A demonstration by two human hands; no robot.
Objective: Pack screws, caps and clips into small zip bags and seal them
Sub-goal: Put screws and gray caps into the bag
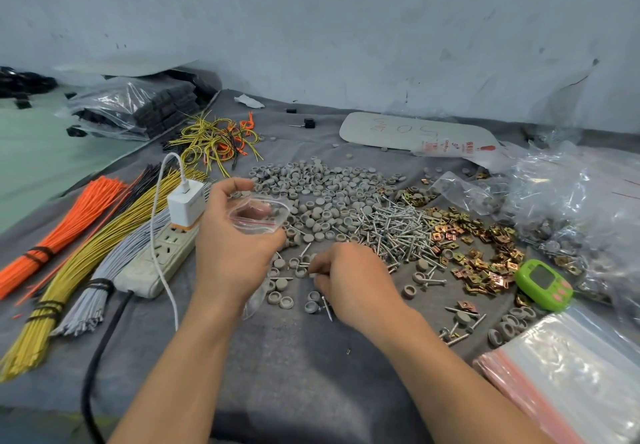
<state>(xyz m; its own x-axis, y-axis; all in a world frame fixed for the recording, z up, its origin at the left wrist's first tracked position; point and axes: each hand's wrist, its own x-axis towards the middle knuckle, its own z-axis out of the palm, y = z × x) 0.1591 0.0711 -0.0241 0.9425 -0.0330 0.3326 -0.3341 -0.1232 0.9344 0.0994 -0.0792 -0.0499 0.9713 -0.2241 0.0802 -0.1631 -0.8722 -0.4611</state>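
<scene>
Far left on the desk (294, 374) we've got three bundles fanned out: orange ties (65, 222), yellow wires (86, 263) and grey wires (114, 270). Just beside them lies a power strip (156, 260) with a white charger (186, 205) plugged in. Its cable loops down toward the left forearm, and a black cord (100, 350) runs off the near edge. Behind sit a clear sack of black parts (138, 108) and a tangle of yellow leads (214, 142).

Now the left grip (232, 246): it's raised above the cloth, fingers and thumb curled round a small zip bag (259, 217), red seal line showing and mouth held open. We can't make out what's inside.

Across the middle spreads the heap of grey caps (322, 194). Loose caps and screws crowd the cloth right under both hands.

The right grip (349, 281) is low, knuckles up, fingers curled down onto those loose pieces. One screw (327, 307) lies at its inner edge. Whether the fingers pinch anything, we cannot tell.

Further right come the pile of screws (398, 229), touching the caps, then the brass clips (478, 253) in a curving band. A green gadget (542, 284) sits near the clips, with crumpled clear bags (581, 208) behind. A stack of flat zip bags (571, 374) fills the near right corner.

Open cloth lies between the forearms, toward the near edge.
</scene>
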